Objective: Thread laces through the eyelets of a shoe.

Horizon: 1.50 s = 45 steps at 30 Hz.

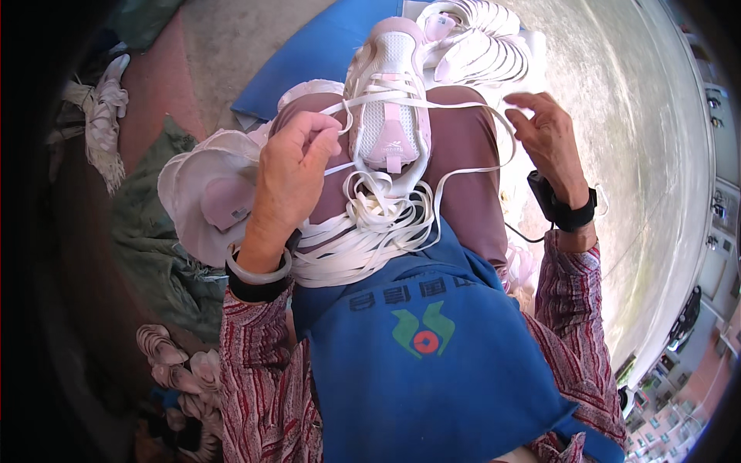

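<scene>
A white and pale pink sneaker (390,100) rests on my lap between my knees, toe away from me. A flat white shoelace (386,96) is threaded through its upper eyelets and runs out to both sides. My left hand (293,166) is left of the shoe, thumb and fingers closed on the lace there. To the right, my right hand (546,135) is raised, fingers curled and apart, beside a loose lace loop that passes close to its fingertips. A tangled bundle of white laces (370,231) lies on my lap below the heel.
Stacked white shoe parts (478,46) lie beyond my right knee, over a blue sheet (309,62). More white and pink shoe pieces (208,193) are by my left knee, near green cloth (154,208). A blue apron (432,363) covers my lap; several shoes (174,363) lie at lower left.
</scene>
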### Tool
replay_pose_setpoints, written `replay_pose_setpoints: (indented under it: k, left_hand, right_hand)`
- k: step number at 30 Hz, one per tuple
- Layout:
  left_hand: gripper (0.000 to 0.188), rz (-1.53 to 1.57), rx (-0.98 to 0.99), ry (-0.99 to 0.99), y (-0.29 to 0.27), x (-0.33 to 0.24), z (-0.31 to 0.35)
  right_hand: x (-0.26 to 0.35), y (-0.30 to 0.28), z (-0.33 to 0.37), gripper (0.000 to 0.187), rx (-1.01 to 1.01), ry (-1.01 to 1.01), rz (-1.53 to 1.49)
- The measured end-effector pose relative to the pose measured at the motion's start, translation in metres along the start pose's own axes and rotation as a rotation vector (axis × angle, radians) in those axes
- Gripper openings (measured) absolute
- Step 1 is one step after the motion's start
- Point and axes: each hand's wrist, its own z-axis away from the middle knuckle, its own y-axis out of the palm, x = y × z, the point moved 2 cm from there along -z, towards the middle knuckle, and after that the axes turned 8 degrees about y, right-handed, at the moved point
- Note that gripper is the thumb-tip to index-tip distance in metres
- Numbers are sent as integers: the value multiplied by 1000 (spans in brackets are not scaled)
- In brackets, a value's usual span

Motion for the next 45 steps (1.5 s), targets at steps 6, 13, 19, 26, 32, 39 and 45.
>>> replay_pose_setpoints:
  k: [6,13,19,26,32,39,45]
  left_hand:
    - [6,522,-1,-228,-1,-6,9]
    - [19,528,152,-315,1,7,17]
    - [28,484,221,-347,-2,4,16]
    - [26,542,150,-256,0,2,11]
    - [21,364,97,-273,4,12,6]
    - [24,124,34,-277,9,8,-7]
    - [23,-217,-130,84,15,27,-23]
  right_hand:
    - [40,3,49,22,360,-384,-176]
    - [27,35,65,26,463,-398,152]
    - [32,16,62,14,308,-285,-7]
    - [24,28,65,13,338,-394,117]
    - [4,7,57,4,231,-63,49]
    - [11,4,60,18,134,-28,130]
    - [41,37,79,12,407,-415,155]
